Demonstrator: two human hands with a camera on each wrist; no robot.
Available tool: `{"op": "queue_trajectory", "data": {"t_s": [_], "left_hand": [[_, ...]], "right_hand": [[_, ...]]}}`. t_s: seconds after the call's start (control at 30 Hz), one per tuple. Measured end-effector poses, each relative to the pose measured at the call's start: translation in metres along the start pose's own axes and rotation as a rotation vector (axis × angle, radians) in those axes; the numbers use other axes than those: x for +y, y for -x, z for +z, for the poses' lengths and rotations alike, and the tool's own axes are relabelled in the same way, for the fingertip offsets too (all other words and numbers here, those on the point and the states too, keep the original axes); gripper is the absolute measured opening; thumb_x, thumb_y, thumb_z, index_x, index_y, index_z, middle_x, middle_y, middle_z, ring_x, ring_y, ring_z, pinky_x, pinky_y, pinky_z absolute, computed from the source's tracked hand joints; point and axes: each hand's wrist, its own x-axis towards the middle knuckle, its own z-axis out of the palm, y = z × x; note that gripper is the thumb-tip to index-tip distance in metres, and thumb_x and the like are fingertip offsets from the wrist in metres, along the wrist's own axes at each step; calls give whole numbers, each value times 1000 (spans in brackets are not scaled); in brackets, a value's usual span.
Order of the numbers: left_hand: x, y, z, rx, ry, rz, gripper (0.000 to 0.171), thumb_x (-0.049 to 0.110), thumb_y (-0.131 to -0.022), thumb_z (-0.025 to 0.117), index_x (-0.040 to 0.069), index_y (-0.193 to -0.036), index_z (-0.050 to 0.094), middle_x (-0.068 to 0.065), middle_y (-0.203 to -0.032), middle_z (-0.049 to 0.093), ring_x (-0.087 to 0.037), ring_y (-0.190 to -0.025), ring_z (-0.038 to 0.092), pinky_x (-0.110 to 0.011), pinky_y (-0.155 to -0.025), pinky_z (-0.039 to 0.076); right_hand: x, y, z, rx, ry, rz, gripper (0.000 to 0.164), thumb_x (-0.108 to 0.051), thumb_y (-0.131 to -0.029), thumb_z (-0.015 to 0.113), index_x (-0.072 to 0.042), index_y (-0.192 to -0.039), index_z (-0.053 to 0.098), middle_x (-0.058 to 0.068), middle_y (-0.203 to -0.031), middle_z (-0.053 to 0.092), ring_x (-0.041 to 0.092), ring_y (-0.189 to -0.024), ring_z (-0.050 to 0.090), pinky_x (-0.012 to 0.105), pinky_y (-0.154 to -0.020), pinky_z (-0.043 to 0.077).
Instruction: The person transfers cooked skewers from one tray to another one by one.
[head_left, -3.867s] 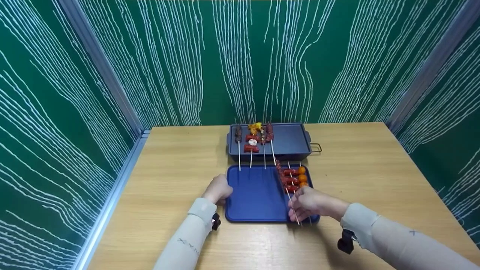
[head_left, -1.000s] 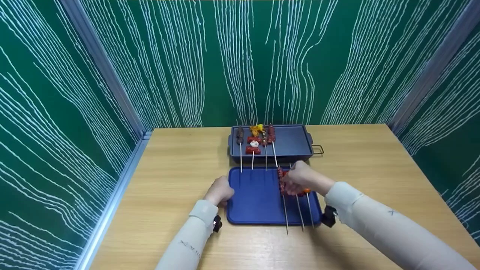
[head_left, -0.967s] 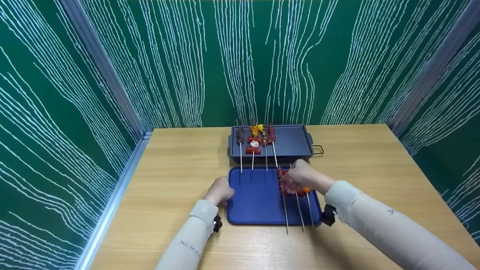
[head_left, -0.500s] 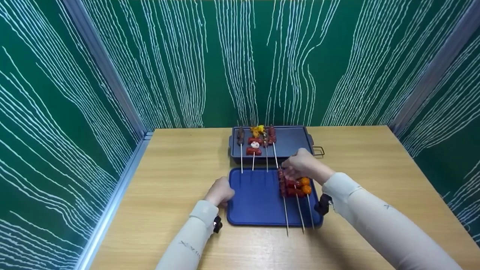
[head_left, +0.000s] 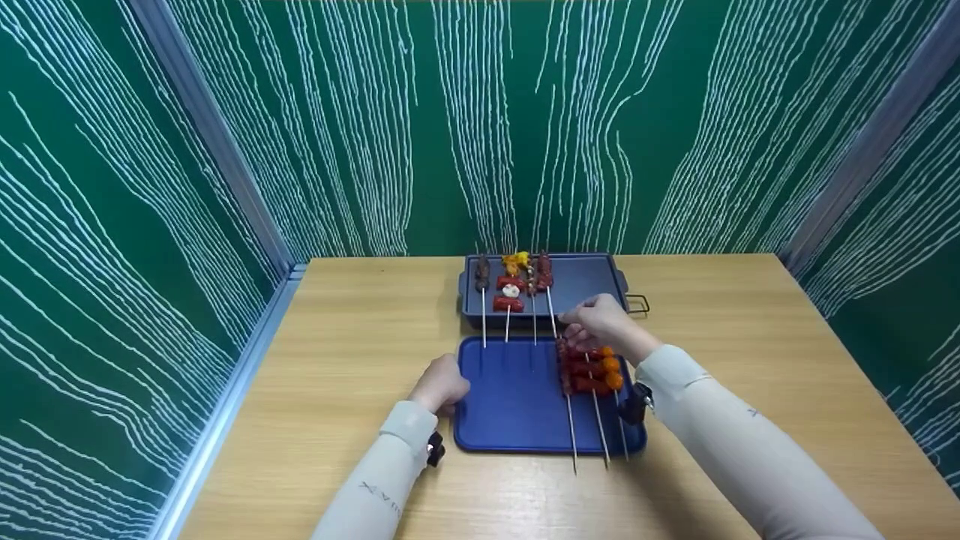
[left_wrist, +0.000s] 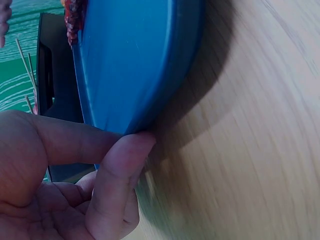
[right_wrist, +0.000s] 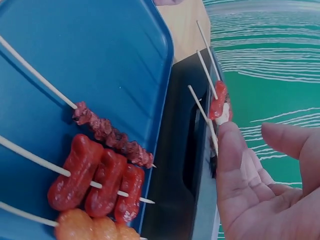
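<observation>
Three skewers lie side by side on the right part of the blue tray: a thin dark meat one on the left, a red sausage one in the middle, and one with round orange pieces on the right. Their bare stick ends poke out past the near edge of the tray. Four more skewers already lie on the left part of the dark grill pan, which sits just behind the tray, and their sticks reach over its front edge toward the tray. So it looks like a bit more than half of the job is done, with four on the pan and three left on the tray. The right part of the pan is bare, so there seems to be room for the last three. The right hand is above the gap between tray and pan, close to the tips of the three skewers, with its fingers loose and apart and nothing in them. The left hand is at the left edge of the tray, and the wrist view shows its thumb and finger pinching the rim to keep it from sliding. Everything rests on a wooden surface with green walls around it.
</observation>
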Motion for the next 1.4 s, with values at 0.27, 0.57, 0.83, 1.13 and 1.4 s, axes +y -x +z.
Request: {"op": "queue_trajectory", "data": {"t_s": [0.27,0.57,0.83,1.13,1.4], "left_hand": [[3,4,-3,5,1,6,17,-4,-86,54,-2,-101,63,-20,-86,67,-25,-47,64,-37,-37,57],[25,31,-13,10,-36,-15,18,-6,-91,53,-3,-106,63,-16,-86,64,-19,-48,59,-28,-37,51],[25,31,-14,13,-21,-4,16,-6,-91,53,-2,-103,63,-16,-83,64,-20,-47,59,-28,-37,50],[25,29,-14,-7,-18,-11,24,-8,-89,50,-1,-108,64,-15,-83,66,-19,-45,59,-30,-37,54],[26,31,-14,2,-12,-5,19,-8,-89,51,0,-102,63,-16,-85,66,-20,-47,59,-30,-37,52]], "right_hand": [[9,-11,7,-4,-23,-2,26,-21,-105,71,0,-114,59,3,-80,70,11,-67,70,29,-70,69],[21,-24,15,-36,-103,51,41,-24,-107,69,5,-132,53,7,-91,69,17,-77,73,32,-78,70],[26,-34,20,-77,-235,93,54,-22,-111,62,10,-149,43,14,-103,71,16,-78,74,27,-77,69],[28,-47,26,-132,-447,141,38,-16,-114,47,8,-144,46,11,-92,71,18,-77,71,26,-73,67],[27,-53,28,-161,-553,181,30,-11,-114,38,7,-135,51,8,-88,71,16,-73,71,24,-69,66]]}}
